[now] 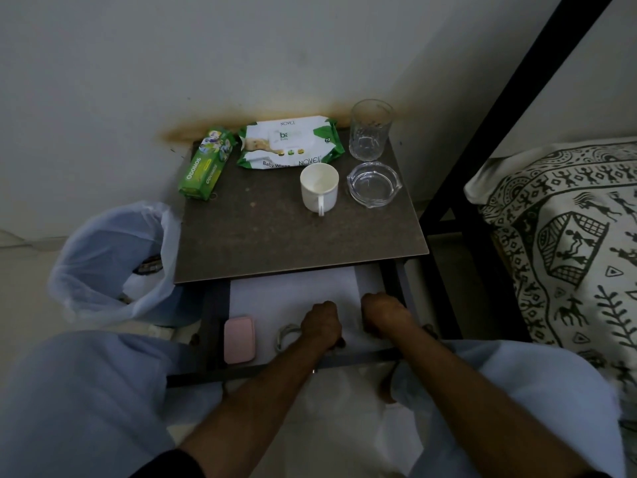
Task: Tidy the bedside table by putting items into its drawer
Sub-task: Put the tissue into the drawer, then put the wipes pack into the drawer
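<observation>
While the drawer [293,305] stands pulled out beneath the bench [296,243], both hands are seen inside it, over its white lining. The left hand [322,322] is curled downward, fingers [319,310] bent; whether anything is grasped cannot be told. The right hand [382,313] is likewise curled near the drawer's right wall, its hold not discernible. Just left of the left fingers a coiled white cable [286,334] is noted, and further left a pink case [239,339], both lying in the drawer. Beyond the fingers, on the bench top, are recorded: a white mug [319,188], a clear glass ashtray [374,184], a tall drinking glass [370,131], a pack of baby wipes [289,143] and a green Odomos box [205,163]. A lined bin [110,260] is noted left of the bench, a patterned bedsheet [565,236] to the right.
</observation>
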{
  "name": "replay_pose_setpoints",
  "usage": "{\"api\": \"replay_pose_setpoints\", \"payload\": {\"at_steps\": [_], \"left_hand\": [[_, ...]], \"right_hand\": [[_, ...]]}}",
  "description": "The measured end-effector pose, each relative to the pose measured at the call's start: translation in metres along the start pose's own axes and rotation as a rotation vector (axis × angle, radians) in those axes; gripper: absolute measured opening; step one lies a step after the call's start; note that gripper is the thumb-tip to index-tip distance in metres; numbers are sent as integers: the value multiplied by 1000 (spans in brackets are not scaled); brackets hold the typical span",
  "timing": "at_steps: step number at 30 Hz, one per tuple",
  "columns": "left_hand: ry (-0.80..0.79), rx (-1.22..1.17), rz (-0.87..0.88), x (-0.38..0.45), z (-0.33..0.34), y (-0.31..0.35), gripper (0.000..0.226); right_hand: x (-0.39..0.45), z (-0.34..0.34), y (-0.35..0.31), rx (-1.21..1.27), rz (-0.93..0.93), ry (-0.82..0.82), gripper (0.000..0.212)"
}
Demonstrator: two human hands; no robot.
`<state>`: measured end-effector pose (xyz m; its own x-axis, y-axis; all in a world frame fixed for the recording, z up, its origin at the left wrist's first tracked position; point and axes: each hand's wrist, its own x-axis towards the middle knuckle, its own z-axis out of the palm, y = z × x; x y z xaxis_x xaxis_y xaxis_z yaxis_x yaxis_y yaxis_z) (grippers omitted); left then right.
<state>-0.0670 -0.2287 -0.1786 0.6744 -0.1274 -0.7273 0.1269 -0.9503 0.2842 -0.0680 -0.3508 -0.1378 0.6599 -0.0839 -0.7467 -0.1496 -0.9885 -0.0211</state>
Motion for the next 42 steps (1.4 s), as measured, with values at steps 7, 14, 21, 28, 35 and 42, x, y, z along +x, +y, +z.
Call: {"api": "replay_pose_setpoints", "payload": {"at_steps": [7,14,21,28,35,42], "left_hand": [[-162,-8,57,0,-1,-5,53],[-211,10,165,-6,-8,-8,45],[-58,-245,390,-63,-104,-18,21],[452,-979,271,-30,-247,-35,22],[332,-1486,33,47,-298,-25,51],[247,-1566,162,58,-312,-3,39]], "right_hand": [[12,16,-6,-120,10,-238,58],[8,11,-5,-120,17,-222,50],[-34,-71,-33,225,-122,-17,31],[-61,-113,-39,656,-416,427,18],[-49,-111,-38,901,-462,359,16],[-45,-113,-42,904,-524,273,17]]}}
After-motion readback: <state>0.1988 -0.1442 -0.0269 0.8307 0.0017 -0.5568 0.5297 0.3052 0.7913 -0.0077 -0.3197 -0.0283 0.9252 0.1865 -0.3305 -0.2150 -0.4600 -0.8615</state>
